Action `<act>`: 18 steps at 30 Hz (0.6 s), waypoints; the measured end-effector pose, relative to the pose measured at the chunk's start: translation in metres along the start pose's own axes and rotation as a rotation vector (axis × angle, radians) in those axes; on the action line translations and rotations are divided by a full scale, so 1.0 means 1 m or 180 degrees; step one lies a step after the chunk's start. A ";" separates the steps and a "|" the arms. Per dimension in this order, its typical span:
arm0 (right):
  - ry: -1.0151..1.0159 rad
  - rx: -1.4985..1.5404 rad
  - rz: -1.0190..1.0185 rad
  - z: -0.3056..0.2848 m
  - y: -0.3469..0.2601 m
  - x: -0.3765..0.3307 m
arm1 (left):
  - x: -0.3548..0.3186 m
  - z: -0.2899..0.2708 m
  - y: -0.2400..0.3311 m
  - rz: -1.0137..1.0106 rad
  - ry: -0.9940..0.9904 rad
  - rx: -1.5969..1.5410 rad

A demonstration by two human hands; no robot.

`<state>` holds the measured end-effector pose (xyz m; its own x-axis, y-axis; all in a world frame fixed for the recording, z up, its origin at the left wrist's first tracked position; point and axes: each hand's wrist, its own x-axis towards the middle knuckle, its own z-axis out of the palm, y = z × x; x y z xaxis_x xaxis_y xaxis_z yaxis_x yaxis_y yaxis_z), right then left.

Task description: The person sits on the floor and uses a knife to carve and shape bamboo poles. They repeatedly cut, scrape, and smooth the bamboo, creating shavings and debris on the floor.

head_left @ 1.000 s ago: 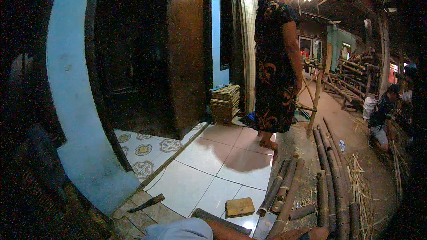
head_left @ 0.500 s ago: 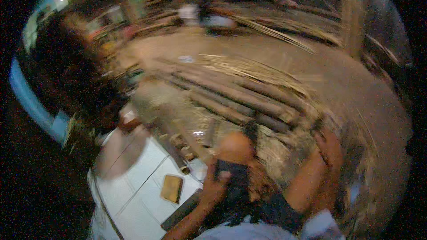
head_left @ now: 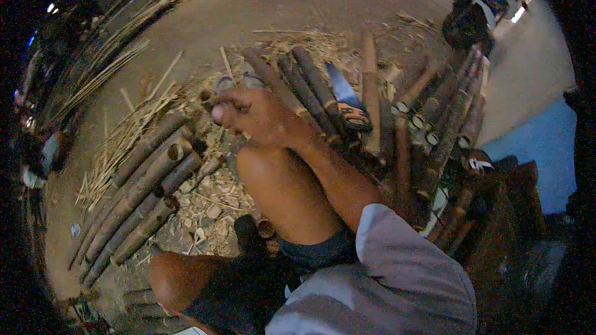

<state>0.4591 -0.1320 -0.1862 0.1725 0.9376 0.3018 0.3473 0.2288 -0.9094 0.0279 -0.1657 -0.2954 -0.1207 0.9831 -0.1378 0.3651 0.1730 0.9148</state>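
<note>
My right hand (head_left: 245, 116) reaches out over my bent right knee (head_left: 264, 164), its forearm crossing above the thigh. Its fingers look curled in, with the thumb side toward the left; blur hides whether anything is inside them. Just past the fingers shows the round end of a brown bamboo piece (head_left: 205, 95); whether the hand touches it I cannot tell. To the right of the hand lies a handsaw (head_left: 354, 116) with an orange and black handle and a bluish blade, among dark bamboo lengths (head_left: 320, 84). My left hand is outside the picture.
Several cut bamboo poles (head_left: 139, 189) lie at the left beside pale split strips (head_left: 102, 77). Wood chips (head_left: 214, 201) cover the ground between my legs. More bamboo tubes (head_left: 428, 127) are heaped at the right, near a blue surface (head_left: 534, 149). A motorbike (head_left: 481, 9) stands far right.
My view has swung to the right. My left hand and the white tiled surface have left the picture, while my right arm now stretches over the knee. The saw and the heaped tubes have come into sight.
</note>
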 end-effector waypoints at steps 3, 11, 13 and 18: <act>0.0767 -0.0086 -0.0138 -0.017 0.055 -0.032 | 0.016 0.007 -0.009 -0.0046 -0.0208 0.0004; 0.0950 -0.3798 0.2272 -0.160 0.316 -0.293 | 0.036 0.031 -0.017 -0.0218 -0.0324 0.0108; 0.0376 -0.4463 0.1713 -0.169 0.375 -0.338 | 0.039 0.039 -0.017 -0.0250 -0.0341 0.0131; 0.1371 -0.4340 0.2897 -0.155 0.430 -0.345 | 0.045 0.049 -0.013 -0.0299 -0.0344 0.0209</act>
<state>0.6917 -0.3974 -0.6371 0.8893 0.4420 0.1175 0.4450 -0.8955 0.0012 0.0626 -0.1207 -0.3320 -0.0584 0.9625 -0.2649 0.4168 0.2646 0.8696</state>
